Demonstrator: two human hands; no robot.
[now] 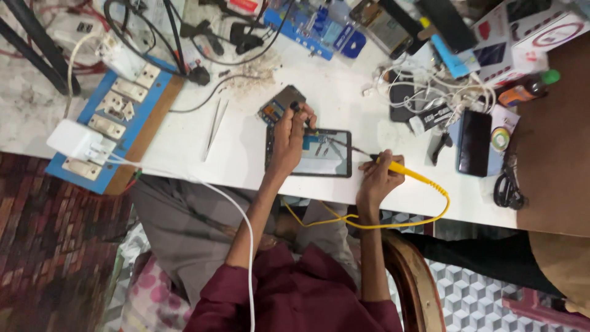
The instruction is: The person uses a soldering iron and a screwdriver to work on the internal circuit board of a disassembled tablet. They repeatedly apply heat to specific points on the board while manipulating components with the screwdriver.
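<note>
The opened phone [309, 153] lies flat on the white bench [246, 154]. The left hand [289, 138] presses on its ten o'clock corner, fingers curled. At four o'clock, the right hand [376, 178] grips a yellow soldering iron [402, 170], tip over the phone's inside.

Colours and patterns noted at the white table [246, 154].

Soldering iron [402, 169]: yellow handle, yellow cord. Opened phone [309, 152]: black frame, blue interior. Switch board [117, 117]: blue with white sockets. Sleeve [295, 295]: maroon. Floor [485, 295]: grey-white cube pattern. Charger [77, 140]: white.
</note>
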